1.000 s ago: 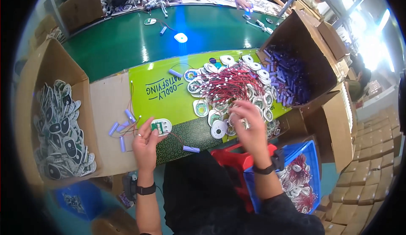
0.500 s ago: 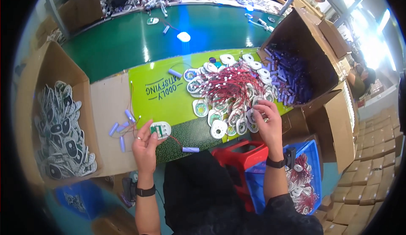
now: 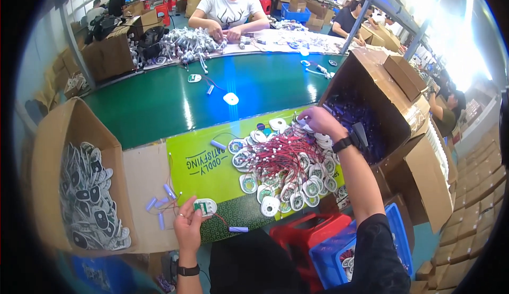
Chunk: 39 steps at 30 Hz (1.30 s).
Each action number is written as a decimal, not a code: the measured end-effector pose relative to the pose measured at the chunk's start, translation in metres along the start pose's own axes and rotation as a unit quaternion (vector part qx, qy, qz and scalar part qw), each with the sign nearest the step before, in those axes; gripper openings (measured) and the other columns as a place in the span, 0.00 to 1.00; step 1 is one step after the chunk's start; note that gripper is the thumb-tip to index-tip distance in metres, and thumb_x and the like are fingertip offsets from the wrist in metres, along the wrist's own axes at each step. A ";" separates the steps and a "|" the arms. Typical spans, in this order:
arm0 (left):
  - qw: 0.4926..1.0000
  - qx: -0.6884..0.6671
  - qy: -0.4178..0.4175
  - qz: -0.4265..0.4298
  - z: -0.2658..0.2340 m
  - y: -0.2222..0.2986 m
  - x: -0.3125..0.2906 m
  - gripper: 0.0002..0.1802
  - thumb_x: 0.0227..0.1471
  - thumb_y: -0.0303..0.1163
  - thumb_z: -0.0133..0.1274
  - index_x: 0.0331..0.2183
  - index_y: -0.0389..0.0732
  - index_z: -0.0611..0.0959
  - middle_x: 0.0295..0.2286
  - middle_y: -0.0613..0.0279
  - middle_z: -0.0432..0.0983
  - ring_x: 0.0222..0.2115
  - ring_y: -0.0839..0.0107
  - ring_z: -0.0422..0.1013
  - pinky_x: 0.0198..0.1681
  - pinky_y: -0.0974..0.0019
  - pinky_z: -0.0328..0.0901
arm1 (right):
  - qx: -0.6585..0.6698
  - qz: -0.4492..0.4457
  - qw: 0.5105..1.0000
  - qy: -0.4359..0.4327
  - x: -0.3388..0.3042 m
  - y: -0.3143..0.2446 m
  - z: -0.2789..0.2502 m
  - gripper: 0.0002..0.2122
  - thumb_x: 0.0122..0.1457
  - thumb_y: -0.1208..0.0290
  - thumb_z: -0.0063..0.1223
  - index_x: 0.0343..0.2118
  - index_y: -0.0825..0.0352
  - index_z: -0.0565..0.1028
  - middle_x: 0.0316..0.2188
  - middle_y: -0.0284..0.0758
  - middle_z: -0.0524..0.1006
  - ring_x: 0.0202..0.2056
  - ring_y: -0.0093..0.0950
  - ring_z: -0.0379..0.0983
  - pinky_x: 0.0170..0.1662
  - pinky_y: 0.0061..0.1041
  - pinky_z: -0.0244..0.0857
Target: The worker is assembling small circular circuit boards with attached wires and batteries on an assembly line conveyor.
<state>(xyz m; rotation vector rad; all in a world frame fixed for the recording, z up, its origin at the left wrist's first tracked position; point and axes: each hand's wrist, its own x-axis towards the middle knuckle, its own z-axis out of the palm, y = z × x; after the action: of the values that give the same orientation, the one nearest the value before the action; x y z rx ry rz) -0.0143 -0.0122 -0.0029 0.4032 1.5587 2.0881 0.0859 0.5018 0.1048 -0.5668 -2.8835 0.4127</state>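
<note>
My left hand [image 3: 187,226] pinches a white oval plastic housing [image 3: 211,207] with a green circuit board in it, low over the table's near edge. Red wires run from it to a purple battery cell [image 3: 238,229] lying to the right. Over the far right side of a heap of white round housings [image 3: 270,206] with red wires [image 3: 283,151], my right hand [image 3: 322,122] has its fingers bent together. What lies between those fingertips is too small to make out. Several loose purple cells [image 3: 161,220] with thin wires lie left of my left hand.
A cardboard box [image 3: 108,135] of grey-white oval parts stands left; another box [image 3: 389,74] with purple cells stands right. Beyond the yellow-green mat runs a green belt [image 3: 143,108] carrying a few parts. A person [image 3: 230,10] works opposite. Below are a red stool [image 3: 297,235] and blue bin [image 3: 323,265].
My right hand has moved from the near right side of the heap to its far edge. The left still holds the housing. The view has tilted up, showing more of the person opposite.
</note>
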 end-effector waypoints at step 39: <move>0.999 -0.031 0.019 0.029 -0.009 -0.001 -0.006 0.13 0.65 0.19 0.49 0.50 0.32 0.79 0.47 0.52 0.79 0.46 0.65 0.78 0.49 0.60 0.77 | 0.489 0.056 0.847 0.202 -0.073 -0.212 -0.110 0.07 0.68 0.70 0.56 0.39 0.69 0.77 0.18 0.24 0.69 0.15 0.12 0.59 0.17 0.16 0.56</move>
<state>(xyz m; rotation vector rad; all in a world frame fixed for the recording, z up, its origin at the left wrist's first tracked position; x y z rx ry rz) -0.0142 -0.0227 -0.0060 0.3919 1.5160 2.1940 0.1034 0.3101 0.2642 -0.5185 -1.8713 1.4399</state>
